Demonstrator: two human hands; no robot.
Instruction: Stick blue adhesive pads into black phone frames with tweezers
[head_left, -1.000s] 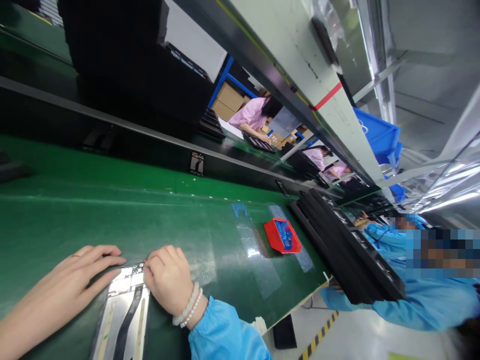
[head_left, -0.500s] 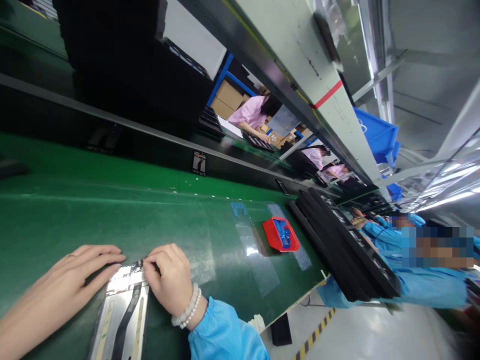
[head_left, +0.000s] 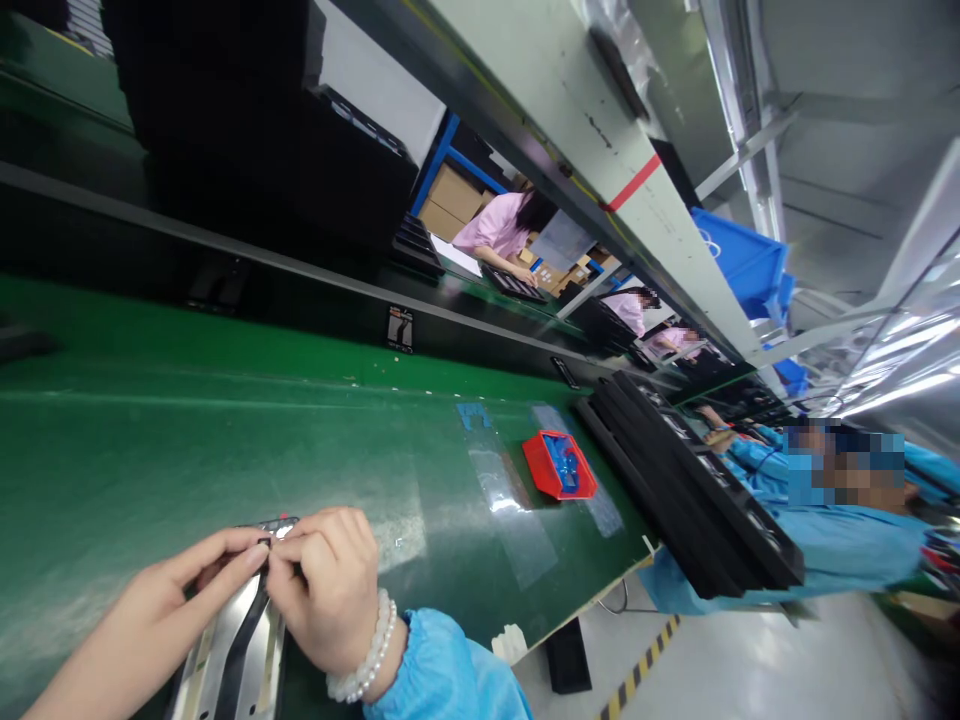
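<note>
A flat silver phone screen panel [head_left: 260, 680] lies on the green bench top, its metal back facing up. Along it runs a curved black ribbon cable [head_left: 241, 640]. My left hand [head_left: 169, 605] comes in from the left, thumb and forefinger pinched at the cable's upper end, where a small black tip shows. My right hand [head_left: 330, 575], with a white beaded bracelet and blue sleeve, is closed on the same spot, its fingertips meeting the left ones. Both hands cover much of the panel's upper part.
A red bin [head_left: 540, 468] with blue pieces stands right of my hands, beside clear tape strips [head_left: 510, 510]. Stacked black trays [head_left: 675, 480] fill the bench's right end. A small panel [head_left: 400, 329] rests at the back ledge. Co-workers in blue [head_left: 817, 520] and pink [head_left: 491, 230] sit nearby.
Both hands have moved together over the panel's upper end, and their fingertips now meet at the ribbon cable. Before, the left fingers lay flat at its edge and the right held its top corner.
</note>
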